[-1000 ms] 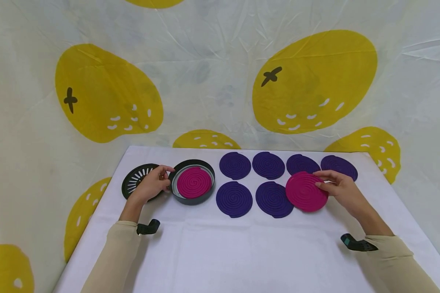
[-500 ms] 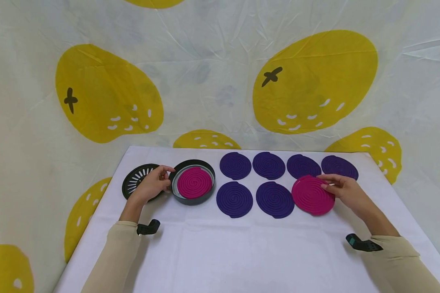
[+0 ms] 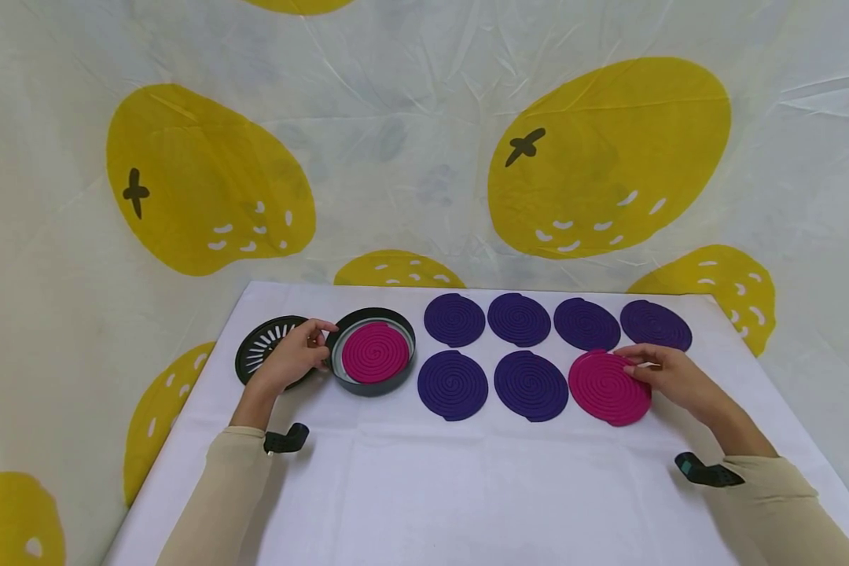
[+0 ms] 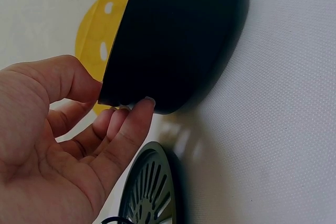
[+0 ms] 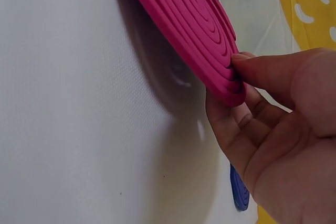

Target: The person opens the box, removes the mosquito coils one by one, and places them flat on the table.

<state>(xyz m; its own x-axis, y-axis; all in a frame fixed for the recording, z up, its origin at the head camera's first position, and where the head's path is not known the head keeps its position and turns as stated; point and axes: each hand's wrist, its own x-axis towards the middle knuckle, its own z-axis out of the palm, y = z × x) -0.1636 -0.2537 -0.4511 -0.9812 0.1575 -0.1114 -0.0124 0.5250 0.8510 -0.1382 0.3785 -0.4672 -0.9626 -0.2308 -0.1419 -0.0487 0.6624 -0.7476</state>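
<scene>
My right hand [image 3: 679,385] pinches the edge of a pink mosquito coil [image 3: 606,393], thumb on its face and fingers underneath. In the right wrist view the coil [image 5: 189,30] tilts close over the white cloth, its shadow beneath. At left, my left hand [image 3: 292,360] holds the side of a round dark tin [image 3: 373,389] between thumb and fingers. From the left wrist view, the tin's dark wall [image 4: 178,40] shows with the thumb against it and the index finger at its rim. Another pink coil [image 3: 375,354] lies inside the tin.
A dark slotted lid [image 3: 258,350] lies left of the tin, partly behind my left hand. Purple coils lie in two rows: a front one [image 3: 453,385], another beside the held coil [image 3: 531,385], and several behind, such as the far right one [image 3: 656,324]. A fruit-print curtain [image 3: 424,157] hangs behind.
My right hand has moved right and slightly toward me with the pink coil, lowering it beside the front purple coils, which it no longer overlaps. My left hand has stayed on the tin.
</scene>
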